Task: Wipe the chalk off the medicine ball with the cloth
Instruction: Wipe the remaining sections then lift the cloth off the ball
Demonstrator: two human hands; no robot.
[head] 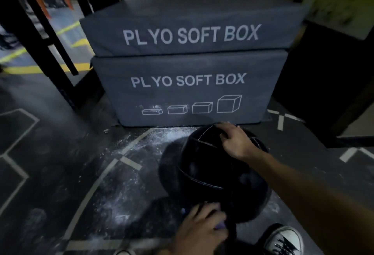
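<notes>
A black medicine ball (214,171) with stitched seams sits on the dark floor in front of the grey boxes. My right hand (236,141) rests on the ball's far top, fingers spread and bent over the surface. My left hand (202,226) presses a bluish-purple cloth (220,225) against the ball's near lower side; only small bits of the cloth show between and under the fingers. The hand is blurred.
Two stacked grey "PLYO SOFT BOX" boxes (188,84) stand right behind the ball. White chalk dust (129,173) is scattered on the floor to the left. My shoe (283,240) is at the bottom right. A black rack post (50,52) rises at left.
</notes>
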